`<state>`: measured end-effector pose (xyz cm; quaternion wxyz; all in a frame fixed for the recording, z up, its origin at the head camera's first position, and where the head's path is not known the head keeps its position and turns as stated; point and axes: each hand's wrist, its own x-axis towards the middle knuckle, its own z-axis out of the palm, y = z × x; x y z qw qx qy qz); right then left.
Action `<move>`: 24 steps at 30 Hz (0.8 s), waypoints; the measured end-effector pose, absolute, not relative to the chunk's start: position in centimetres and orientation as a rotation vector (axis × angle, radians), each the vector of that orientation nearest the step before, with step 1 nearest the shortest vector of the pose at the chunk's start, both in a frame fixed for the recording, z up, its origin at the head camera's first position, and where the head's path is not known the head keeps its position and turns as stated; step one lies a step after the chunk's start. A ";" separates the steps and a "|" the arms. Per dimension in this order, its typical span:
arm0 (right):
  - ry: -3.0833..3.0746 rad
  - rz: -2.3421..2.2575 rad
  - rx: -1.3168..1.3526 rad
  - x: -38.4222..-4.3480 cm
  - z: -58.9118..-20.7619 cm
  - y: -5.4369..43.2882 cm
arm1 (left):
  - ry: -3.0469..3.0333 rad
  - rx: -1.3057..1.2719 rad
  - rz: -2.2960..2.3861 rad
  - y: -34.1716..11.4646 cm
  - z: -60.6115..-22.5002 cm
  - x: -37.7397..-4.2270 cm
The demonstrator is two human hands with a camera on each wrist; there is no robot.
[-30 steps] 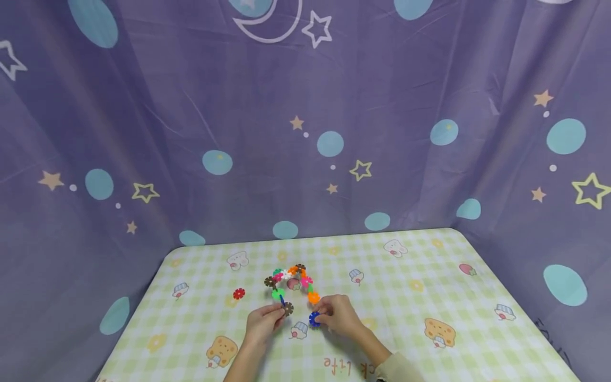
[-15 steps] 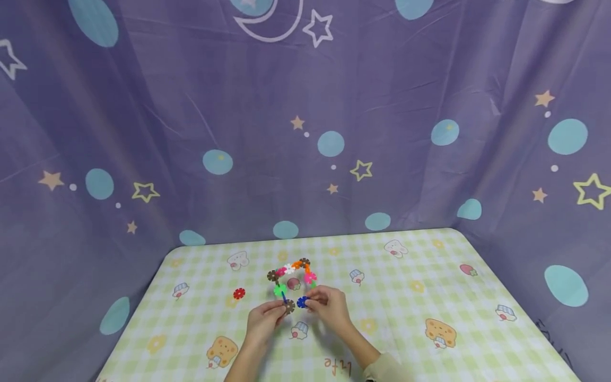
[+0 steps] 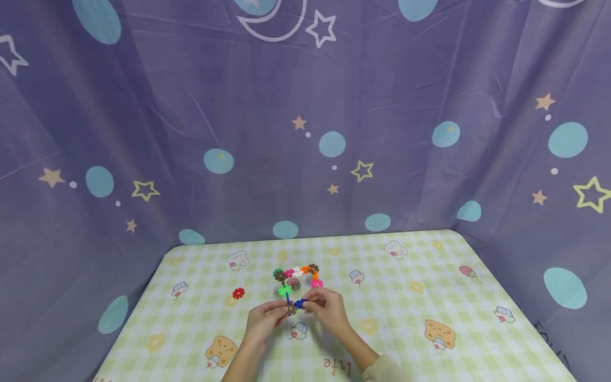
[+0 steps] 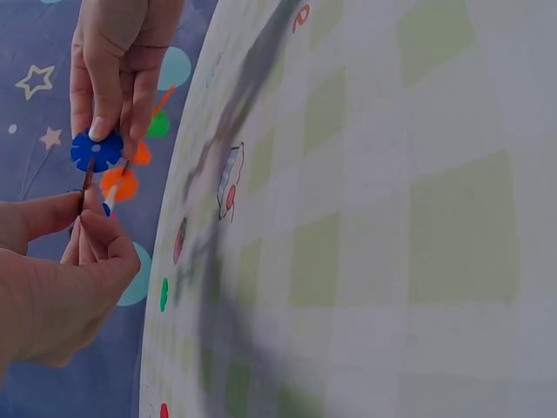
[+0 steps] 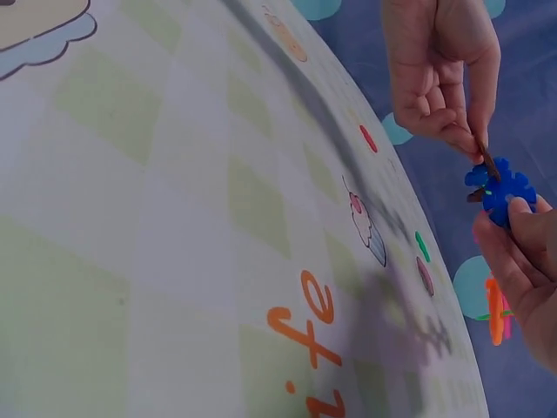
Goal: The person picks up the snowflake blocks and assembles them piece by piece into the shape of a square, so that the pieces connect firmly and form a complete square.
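A chain of slotted plastic flower discs hangs in a loop over the table, with light green (image 3: 285,291), white (image 3: 297,271) and pink (image 3: 317,284) discs among them. My left hand (image 3: 264,321) pinches a brown disc (image 3: 292,309) at one end of it. Between thumb and fingers, my right hand (image 3: 329,310) grips the blue disc (image 4: 97,152) at the other end. Both wrist views show the brown disc edge-on, its rim in a slot of the blue disc (image 5: 512,193). The right fingers hide part of the chain in the head view.
A loose red disc (image 3: 238,293) lies on the checked tablecloth (image 3: 382,286) left of the chain. Another loose disc, green (image 4: 164,294), lies on the cloth behind the chain. A purple curtain (image 3: 267,201) stands behind the table.
My right hand has moved left and brought the blue disc up against the brown one. The chain has shifted slightly right and its loop has closed up. My left hand has barely moved.
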<state>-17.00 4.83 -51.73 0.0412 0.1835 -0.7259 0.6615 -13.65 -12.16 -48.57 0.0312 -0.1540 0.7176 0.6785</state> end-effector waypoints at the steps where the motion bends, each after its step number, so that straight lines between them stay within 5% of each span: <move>1: -2.226 2.025 0.581 -17.0 -51.7 4.8 | 2.216 -0.479 2.082 -12.3 -48.6 -13.7; 24: -2.162 1.685 0.655 -17.8 -50.2 3.0 | 2.168 -0.542 2.264 -12.5 -47.9 -14.4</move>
